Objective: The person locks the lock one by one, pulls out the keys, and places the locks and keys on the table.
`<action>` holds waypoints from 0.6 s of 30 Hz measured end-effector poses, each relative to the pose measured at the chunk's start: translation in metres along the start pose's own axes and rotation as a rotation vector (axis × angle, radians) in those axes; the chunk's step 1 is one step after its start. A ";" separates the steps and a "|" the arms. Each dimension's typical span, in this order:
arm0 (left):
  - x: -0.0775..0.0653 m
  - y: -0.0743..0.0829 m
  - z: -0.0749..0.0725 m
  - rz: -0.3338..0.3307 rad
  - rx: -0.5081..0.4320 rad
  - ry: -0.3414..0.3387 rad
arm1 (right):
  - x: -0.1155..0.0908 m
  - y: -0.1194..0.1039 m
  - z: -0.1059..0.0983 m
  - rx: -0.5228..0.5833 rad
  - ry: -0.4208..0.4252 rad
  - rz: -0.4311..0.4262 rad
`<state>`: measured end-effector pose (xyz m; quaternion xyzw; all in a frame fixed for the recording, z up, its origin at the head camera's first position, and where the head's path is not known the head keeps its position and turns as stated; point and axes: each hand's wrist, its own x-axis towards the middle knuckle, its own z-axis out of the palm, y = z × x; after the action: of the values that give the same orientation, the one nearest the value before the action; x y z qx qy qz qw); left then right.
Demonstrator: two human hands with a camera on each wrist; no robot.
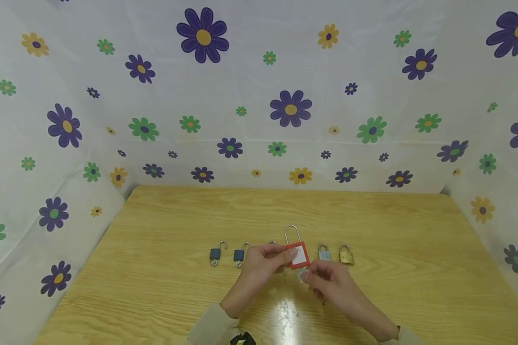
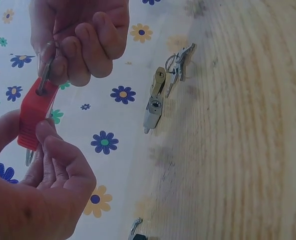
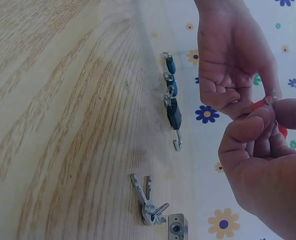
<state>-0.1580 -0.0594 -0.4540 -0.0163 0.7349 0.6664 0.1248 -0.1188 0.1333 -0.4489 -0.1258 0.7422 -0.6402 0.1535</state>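
Above the table my left hand (image 1: pixel 259 262) grips a red padlock (image 1: pixel 303 262) with a white label, its thumb on the front. The padlock's long, thin shackle points up and away, and both its legs seem to meet the body. My right hand (image 1: pixel 338 285) is just below and pinches a key (image 2: pixel 46 71) between thumb and fingers. In the left wrist view the key's blade reaches into the keyhole in the padlock's underside. The right hand's fingers mostly hide the key's head. In the right wrist view, fingers cover most of the red padlock (image 3: pixel 283 131).
Behind the hands lies a row of padlocks: two blue padlocks (image 1: pixel 215 253) (image 1: pixel 239 255) with open shackles, a dark padlock (image 3: pixel 174 114) with an open shackle, a silver padlock (image 1: pixel 324 252) and a brass padlock (image 1: pixel 346 255). Loose keys (image 3: pixel 148 207) lie near the silver one. A flowered cloth (image 1: pixel 250 86) surrounds the wooden table (image 1: pixel 164 297).
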 end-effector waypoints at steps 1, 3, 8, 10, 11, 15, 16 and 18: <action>0.000 0.000 0.000 -0.004 -0.010 0.001 | 0.000 0.000 0.000 -0.003 -0.002 -0.007; -0.001 0.000 0.002 -0.017 -0.038 0.002 | -0.001 -0.001 0.000 -0.012 -0.003 -0.014; -0.003 0.002 0.004 -0.031 -0.123 -0.008 | -0.002 -0.003 -0.002 -0.021 -0.004 -0.019; -0.003 0.003 0.005 -0.043 -0.148 -0.013 | -0.003 -0.005 -0.002 -0.015 -0.007 -0.018; -0.003 0.003 0.005 -0.049 -0.158 -0.017 | -0.003 -0.006 -0.002 -0.007 -0.012 -0.021; -0.004 0.004 0.004 -0.064 -0.176 -0.024 | -0.003 -0.009 -0.002 0.019 -0.030 -0.025; -0.004 0.003 0.004 -0.065 -0.183 -0.027 | -0.003 -0.010 -0.001 0.025 -0.031 -0.027; -0.003 0.003 0.004 -0.067 -0.197 -0.034 | -0.004 -0.010 -0.001 0.038 -0.029 -0.024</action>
<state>-0.1547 -0.0559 -0.4509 -0.0416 0.6629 0.7309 0.1571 -0.1157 0.1340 -0.4386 -0.1411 0.7261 -0.6540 0.1586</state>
